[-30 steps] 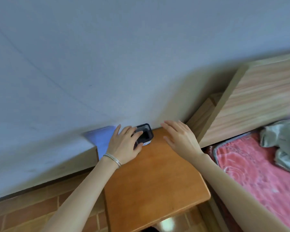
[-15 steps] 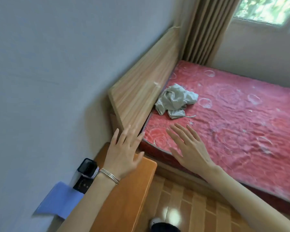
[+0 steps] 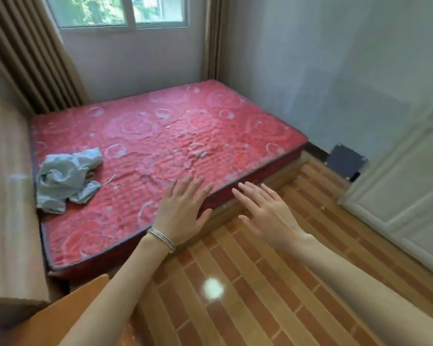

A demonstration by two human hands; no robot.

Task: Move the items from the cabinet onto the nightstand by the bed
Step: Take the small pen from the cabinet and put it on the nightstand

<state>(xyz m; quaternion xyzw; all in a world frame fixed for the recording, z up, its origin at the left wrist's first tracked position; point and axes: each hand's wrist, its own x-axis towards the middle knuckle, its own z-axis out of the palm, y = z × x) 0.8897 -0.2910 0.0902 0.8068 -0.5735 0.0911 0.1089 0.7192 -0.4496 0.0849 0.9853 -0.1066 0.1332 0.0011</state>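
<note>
My left hand (image 3: pixel 181 211), with a silver bracelet at the wrist, hovers with straight spread fingers over the near edge of the red mattress (image 3: pixel 160 136). Beside it, my right hand (image 3: pixel 268 216) is held out flat over the floor, fingers straight, holding nothing. Only a corner of the orange wooden nightstand (image 3: pixel 68 310) shows at the bottom left, under my left forearm. The small black item and the blue thing by the wall are out of view. No cabinet item is in either hand.
A crumpled pale cloth (image 3: pixel 65 181) lies on the mattress near the wooden headboard (image 3: pixel 8 196) at the left. A window and brown curtains (image 3: pixel 28 51) stand behind the bed. A white panelled door (image 3: pixel 408 186) is at the right, above the brick-pattern floor (image 3: pixel 260 295).
The view has swung right, from the nightstand and wall to the bed and room. My left hand let go of the black item on the nightstand; both hands now hover with nothing in them.
</note>
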